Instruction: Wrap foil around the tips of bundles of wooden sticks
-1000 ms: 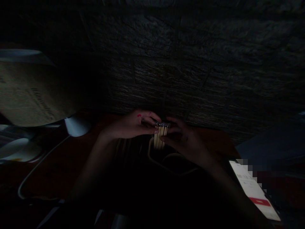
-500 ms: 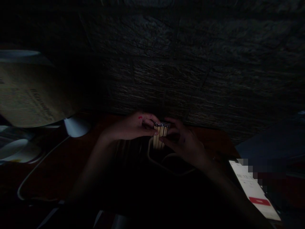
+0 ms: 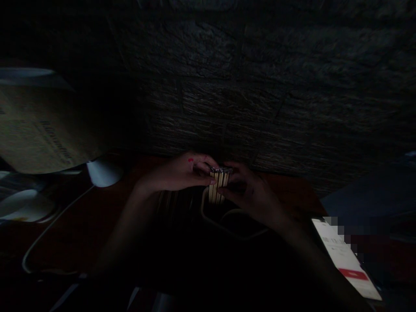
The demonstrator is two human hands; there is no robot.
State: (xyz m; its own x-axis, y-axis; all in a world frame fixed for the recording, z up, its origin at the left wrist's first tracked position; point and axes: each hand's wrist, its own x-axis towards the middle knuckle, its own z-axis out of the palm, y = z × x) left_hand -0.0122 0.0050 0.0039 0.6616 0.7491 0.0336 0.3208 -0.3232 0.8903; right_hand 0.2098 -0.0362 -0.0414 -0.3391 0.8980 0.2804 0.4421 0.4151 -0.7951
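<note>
A small block of pale wooden sticks (image 3: 213,193), set side by side and upright, has a dark, shiny top. My left hand (image 3: 182,171) grips it from the left, with the thumb on its front face. From the right, my right hand (image 3: 256,197) closes on it too, thumb low on the front and fingers behind. The far side of the block is hidden. Below it lies a dark container with a pale rim (image 3: 227,232); its inside is too dark to make out. Thin sticks (image 3: 173,201) show faintly under my left wrist.
A brown printed cylinder (image 3: 39,130) and a white cone (image 3: 103,173) with a white cable (image 3: 42,239) stand left. Near them is a white bowl (image 3: 19,206). A lit phone (image 3: 349,260) lies right. A dark stone wall (image 3: 208,99) rises behind the wooden table (image 3: 81,212).
Both hands keep their hold on the stick block, nearly still. The view has shifted very slightly, and the digits on the phone screen look different.
</note>
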